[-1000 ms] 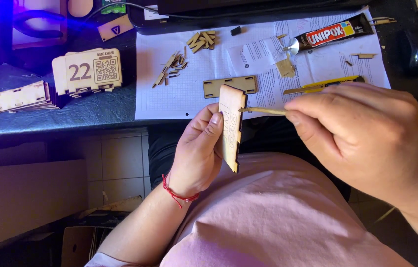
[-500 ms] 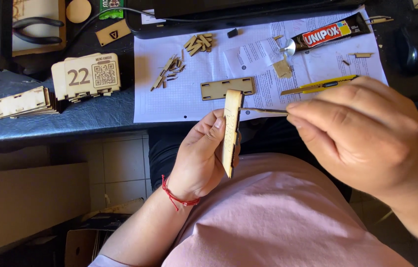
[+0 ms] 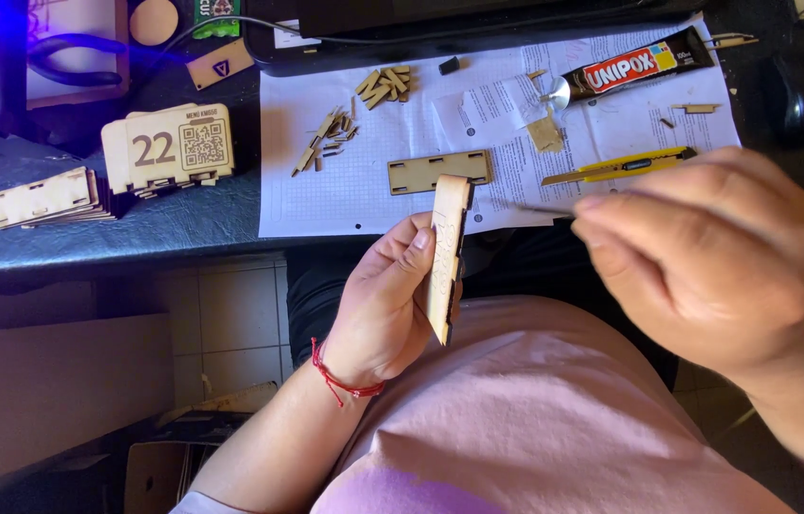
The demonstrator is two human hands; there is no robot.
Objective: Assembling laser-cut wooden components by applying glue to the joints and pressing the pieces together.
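My left hand (image 3: 385, 306) grips a thin rectangular wooden panel (image 3: 446, 255), held upright and edge-on above my lap, with a red string bracelet (image 3: 337, 379) on the wrist. My right hand (image 3: 706, 262) is at the right, blurred, with its fingers pinched on a thin stick (image 3: 545, 209) whose tip points left, a short gap from the panel. On the white paper sheet (image 3: 364, 190) beyond lie a slotted wooden strip (image 3: 440, 171), a yellow utility knife (image 3: 616, 168), a black glue tube (image 3: 635, 65) and small wooden pieces (image 3: 326, 138).
A dark desk (image 3: 174, 228) holds stacked wooden plaques (image 3: 169, 148), more wooden stacks (image 3: 40, 198) at the left edge, pliers (image 3: 74, 57) on a board and a round wooden disc (image 3: 153, 21). A dark computer mouse (image 3: 797, 95) sits far right. Tiled floor and cardboard lie below.
My right hand has drawn back to the right, taking the stick's tip away from the panel's top edge. The left hand still holds the panel upright, barely moved.
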